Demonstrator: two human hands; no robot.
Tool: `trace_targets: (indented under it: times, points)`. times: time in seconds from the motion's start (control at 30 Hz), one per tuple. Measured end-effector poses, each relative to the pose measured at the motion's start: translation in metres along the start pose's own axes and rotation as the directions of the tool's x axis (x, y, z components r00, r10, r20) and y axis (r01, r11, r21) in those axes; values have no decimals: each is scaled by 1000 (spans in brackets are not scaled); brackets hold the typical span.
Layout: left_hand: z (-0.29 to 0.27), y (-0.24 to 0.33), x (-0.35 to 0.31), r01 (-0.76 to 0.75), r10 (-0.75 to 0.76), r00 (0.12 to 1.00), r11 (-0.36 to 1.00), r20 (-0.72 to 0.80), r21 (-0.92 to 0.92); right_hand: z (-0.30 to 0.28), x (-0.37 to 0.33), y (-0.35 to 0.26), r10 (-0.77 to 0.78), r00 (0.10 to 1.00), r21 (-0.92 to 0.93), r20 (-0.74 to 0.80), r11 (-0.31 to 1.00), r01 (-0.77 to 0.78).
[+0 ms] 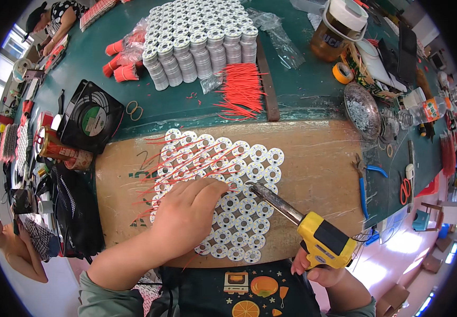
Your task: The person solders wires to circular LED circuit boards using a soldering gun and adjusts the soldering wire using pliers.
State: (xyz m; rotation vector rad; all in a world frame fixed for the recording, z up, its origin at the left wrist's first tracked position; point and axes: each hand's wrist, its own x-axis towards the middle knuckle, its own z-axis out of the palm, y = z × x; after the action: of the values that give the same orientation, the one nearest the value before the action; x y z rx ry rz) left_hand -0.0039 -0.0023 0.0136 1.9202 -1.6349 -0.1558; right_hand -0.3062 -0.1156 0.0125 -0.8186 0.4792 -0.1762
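Rows of round white circuit boards [246, 223] with centre holes lie on a brown board [313, 174]. Thin red wires [186, 171] stretch across the upper left rows. My left hand [189, 211] is over the left part of the rows, its thumb and fingers pinched on a red wire at one circuit board. The hand hides several boards beneath it. In my right hand [321, 272] is a yellow and black soldering gun [326, 240], held by its handle. The gun's metal tip meets the circuit boards just right of my left fingertips.
Stacked circuit boards [199, 39] and a pile of red wires [241, 90] stand beyond the brown board. A black fan [92, 117] is at left; blue-handled pliers [363, 185] and a metal dish [363, 111] are at right. Two other people [54, 24] are at the left.
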Motion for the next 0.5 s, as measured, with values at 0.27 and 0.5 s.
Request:
trace_targets:
  times: [0.27, 0.5]
  points:
    - [8, -5, -3, -71, 71, 997, 997, -9, 24, -8, -6, 15, -87, 985, -335, -146, 942, 34]
    - [11, -5, -6, -97, 98, 995, 995, -22, 19, -14, -7, 15, -158, 987, -788, -34, 612, 71]
